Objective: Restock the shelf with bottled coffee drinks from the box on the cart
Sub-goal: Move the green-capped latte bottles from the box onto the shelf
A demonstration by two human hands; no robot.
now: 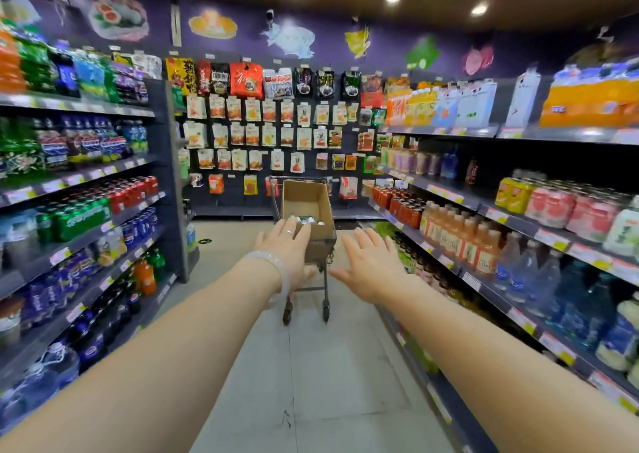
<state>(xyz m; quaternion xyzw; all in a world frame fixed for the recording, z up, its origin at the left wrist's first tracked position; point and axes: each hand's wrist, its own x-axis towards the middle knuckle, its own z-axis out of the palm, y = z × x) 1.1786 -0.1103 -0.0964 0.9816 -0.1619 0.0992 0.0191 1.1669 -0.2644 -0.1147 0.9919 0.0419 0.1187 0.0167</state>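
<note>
An open cardboard box (pixel 306 198) rides on a small wheeled cart (pixel 307 288) in the middle of the aisle ahead of me. Several bottle caps (pixel 308 220) show at the near end of the box. My left hand (pixel 285 247), with a ring and a pale bracelet, is stretched out flat in front of the box's near left corner, fingers apart and holding nothing. My right hand (pixel 370 266) reaches forward just right of the cart, also empty with fingers spread. The right shelf unit (pixel 491 210) holds rows of bottled drinks, with a dark gap (pixel 511 165) on its second level.
Soda shelves (pixel 79 210) line the left side of the aisle. A peg wall of snack bags (pixel 276 124) closes the far end behind the cart. Pale floor tiles (pixel 311 366) run between the two shelf rows.
</note>
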